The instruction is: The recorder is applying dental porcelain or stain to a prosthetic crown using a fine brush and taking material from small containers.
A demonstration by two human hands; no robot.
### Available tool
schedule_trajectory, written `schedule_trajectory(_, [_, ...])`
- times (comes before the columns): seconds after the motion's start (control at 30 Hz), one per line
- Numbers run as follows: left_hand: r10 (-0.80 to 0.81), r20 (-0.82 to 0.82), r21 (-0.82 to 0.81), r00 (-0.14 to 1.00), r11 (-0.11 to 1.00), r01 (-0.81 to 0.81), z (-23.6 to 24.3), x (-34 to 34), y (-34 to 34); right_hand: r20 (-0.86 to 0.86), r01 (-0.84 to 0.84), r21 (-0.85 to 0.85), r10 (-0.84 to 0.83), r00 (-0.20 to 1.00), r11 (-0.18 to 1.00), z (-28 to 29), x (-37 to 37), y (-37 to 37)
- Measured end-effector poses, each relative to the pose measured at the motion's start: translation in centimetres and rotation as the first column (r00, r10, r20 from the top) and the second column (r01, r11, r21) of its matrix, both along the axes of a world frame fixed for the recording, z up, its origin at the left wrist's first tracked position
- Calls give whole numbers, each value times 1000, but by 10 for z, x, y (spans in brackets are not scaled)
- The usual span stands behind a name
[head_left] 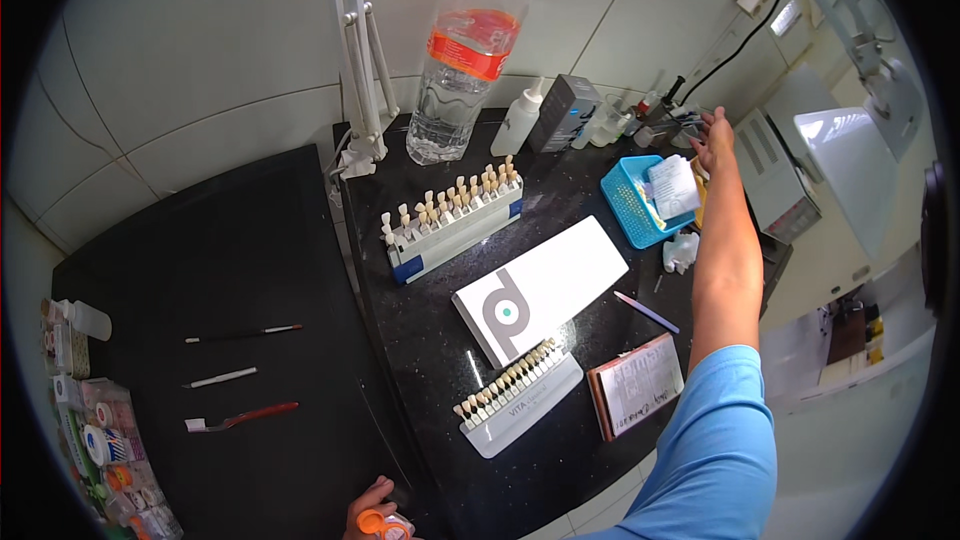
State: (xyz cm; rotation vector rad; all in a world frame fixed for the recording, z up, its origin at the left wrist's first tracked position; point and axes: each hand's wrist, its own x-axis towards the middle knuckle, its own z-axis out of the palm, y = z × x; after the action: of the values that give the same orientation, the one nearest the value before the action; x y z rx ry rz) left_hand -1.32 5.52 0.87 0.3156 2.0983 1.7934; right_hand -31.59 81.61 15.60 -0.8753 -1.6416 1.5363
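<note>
At the lower edge, my left hand (368,502) is closed round a small clear jar with an orange lid (372,521). My right arm stretches far across the black counter to the back right. There my right hand (714,144) has its fingers apart, beside small clear glass containers (686,126) and a dark holder. Nothing shows in its grasp, though part of it is hard to make out. Just in front of that hand stands a blue plastic basket (630,204) with white paper and a yellow item inside.
Two tooth shade guides (455,230) (525,405), a white box (540,290), a pen (646,311) and a notebook (640,388) lie on the counter. Behind stand a water bottle (450,105) and a squeeze bottle (518,120). Brushes (245,333) (245,418) and a carving tool (222,378) lie left.
</note>
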Motion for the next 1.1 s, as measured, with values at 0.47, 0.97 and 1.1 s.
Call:
schedule_trajectory(0.47, [-131,-386,-51,913,991,121,2,-17,9,225,106,120,-131,965,987,-4,-31,6])
schedule_trajectory(0.97, [-102,-405,-53,909,995,88,9,-19,10,331,89,143,-132,934,986,-15,-18,8])
schedule_trajectory(1.1, [-92,-379,-22,921,996,91,9,-20,11,320,112,157,-158,934,981,-14,-21,20])
